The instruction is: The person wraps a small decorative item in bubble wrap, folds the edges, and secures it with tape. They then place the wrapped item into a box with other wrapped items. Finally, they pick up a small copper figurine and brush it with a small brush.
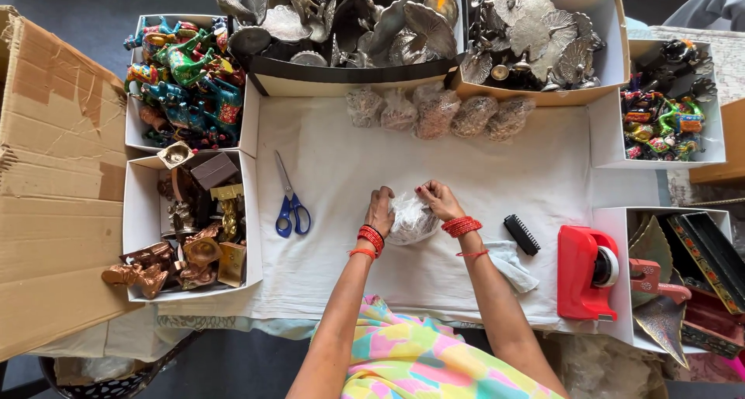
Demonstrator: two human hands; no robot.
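Left hand (379,209) and right hand (438,199), each wrist ringed with red bangles, close their fingers on 1 crinkled clear plastic-wrapped bundle (410,220) at the centre of the white cloth-covered table (334,174); blue-handled scissors (291,205) lie to its left.

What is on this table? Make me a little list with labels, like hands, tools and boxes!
Left hand: grips the left side of a clear plastic bundle
Right hand: pinches the bundle's top
Surface: white cloth
Tools: blue scissors left of the hands; black comb and red tape dispenser to the right
Far edge: row of wrapped bundles
Boxes: silver figurines, colourful painted figurines, copper figurines
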